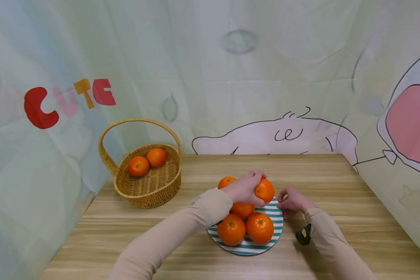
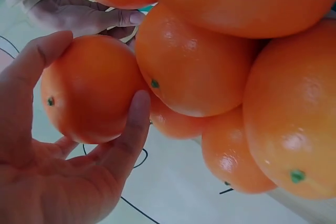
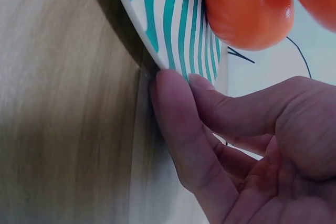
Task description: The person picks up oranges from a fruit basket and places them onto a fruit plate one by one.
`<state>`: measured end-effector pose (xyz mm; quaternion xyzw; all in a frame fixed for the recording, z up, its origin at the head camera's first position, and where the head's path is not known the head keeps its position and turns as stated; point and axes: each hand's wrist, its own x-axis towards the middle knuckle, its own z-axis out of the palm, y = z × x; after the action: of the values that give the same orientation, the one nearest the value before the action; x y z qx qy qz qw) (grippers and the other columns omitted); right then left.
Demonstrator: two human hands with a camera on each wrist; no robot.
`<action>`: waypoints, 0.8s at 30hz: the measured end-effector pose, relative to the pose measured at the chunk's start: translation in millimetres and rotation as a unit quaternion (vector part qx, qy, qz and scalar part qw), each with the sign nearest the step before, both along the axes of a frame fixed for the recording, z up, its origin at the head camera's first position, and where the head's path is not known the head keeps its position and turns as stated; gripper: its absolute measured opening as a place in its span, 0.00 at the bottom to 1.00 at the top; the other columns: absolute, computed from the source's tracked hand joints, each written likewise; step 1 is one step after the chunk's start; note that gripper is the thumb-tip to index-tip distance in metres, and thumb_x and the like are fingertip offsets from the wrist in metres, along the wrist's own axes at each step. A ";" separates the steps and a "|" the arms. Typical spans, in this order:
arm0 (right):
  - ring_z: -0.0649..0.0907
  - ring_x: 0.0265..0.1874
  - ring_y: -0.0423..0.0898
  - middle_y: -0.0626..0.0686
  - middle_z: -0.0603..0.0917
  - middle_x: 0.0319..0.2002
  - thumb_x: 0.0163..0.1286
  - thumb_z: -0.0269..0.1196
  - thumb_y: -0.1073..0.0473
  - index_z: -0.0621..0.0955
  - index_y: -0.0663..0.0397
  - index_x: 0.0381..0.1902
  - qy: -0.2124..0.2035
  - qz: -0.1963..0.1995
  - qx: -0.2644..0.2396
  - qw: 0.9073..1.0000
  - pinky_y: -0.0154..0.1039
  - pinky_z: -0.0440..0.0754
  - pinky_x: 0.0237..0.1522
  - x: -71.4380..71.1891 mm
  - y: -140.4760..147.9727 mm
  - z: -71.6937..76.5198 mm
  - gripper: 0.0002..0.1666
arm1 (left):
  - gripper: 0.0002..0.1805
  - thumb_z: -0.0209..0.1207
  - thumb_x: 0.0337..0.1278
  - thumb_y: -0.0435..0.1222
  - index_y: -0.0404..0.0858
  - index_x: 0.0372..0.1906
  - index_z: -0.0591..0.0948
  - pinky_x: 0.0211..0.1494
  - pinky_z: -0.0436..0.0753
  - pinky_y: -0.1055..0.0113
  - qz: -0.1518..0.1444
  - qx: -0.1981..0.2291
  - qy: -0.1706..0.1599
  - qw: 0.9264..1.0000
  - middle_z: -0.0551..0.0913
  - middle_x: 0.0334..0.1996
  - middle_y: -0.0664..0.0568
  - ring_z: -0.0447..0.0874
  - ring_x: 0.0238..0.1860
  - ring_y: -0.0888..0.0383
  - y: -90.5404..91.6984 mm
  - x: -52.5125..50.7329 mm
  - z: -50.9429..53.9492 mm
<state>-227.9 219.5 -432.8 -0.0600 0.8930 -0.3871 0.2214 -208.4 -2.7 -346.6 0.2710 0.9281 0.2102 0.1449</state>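
Note:
My left hand (image 1: 244, 190) grips an orange (image 1: 265, 191) at the far right of a pile. In the left wrist view, thumb and fingers curve round this orange (image 2: 94, 87), which sits against its neighbour. The other oranges (image 1: 231, 229) rest on a round plate (image 1: 271, 212) with green and white stripes; my left hand and sleeve partly cover them. At the plate's right edge, my right hand (image 1: 294, 201) pinches the rim between thumb and index finger, plainly seen in the right wrist view beside the striped plate (image 3: 170, 19).
A wicker basket (image 1: 154, 198) with a tall handle stands at the back left of the wooden table (image 1: 196, 249). Two oranges (image 1: 139, 166) lie inside it. A printed curtain (image 1: 210, 77) hangs behind the table and along its sides.

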 end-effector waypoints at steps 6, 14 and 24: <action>0.81 0.16 0.41 0.52 0.79 0.23 0.65 0.65 0.72 0.76 0.65 0.34 0.006 0.001 -0.017 1.000 0.36 0.86 0.25 0.6 1.2 -1.9 0.07 | 0.41 0.68 0.58 0.47 0.50 0.74 0.63 0.62 0.79 0.63 -0.014 -0.046 0.008 0.999 0.73 0.66 0.50 0.75 0.56 0.56 11.4 -0.5 -1.2; 0.82 0.17 0.41 0.54 0.82 0.27 0.63 0.65 0.72 0.79 0.69 0.39 0.012 0.004 -0.021 1.000 0.38 0.87 0.26 -0.1 2.5 -2.2 0.07 | 0.39 0.67 0.58 0.53 0.54 0.72 0.65 0.59 0.78 0.59 -0.040 -0.117 0.050 0.991 0.79 0.61 0.54 0.75 0.56 0.56 22.8 -2.9 -3.5; 0.83 0.16 0.42 0.55 0.82 0.25 0.56 0.63 0.73 0.80 0.70 0.41 0.020 0.005 -0.028 0.999 0.39 0.86 0.24 0.5 3.5 -4.1 0.12 | 0.37 0.67 0.56 0.55 0.54 0.69 0.68 0.64 0.75 0.57 -0.077 -0.150 0.061 0.984 0.80 0.62 0.57 0.71 0.61 0.53 28.7 -4.5 -12.1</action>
<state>-227.4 223.0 -436.9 -0.0781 0.8858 -0.4096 0.2036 -212.9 26.0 -358.7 0.3293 0.9326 0.0401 0.1423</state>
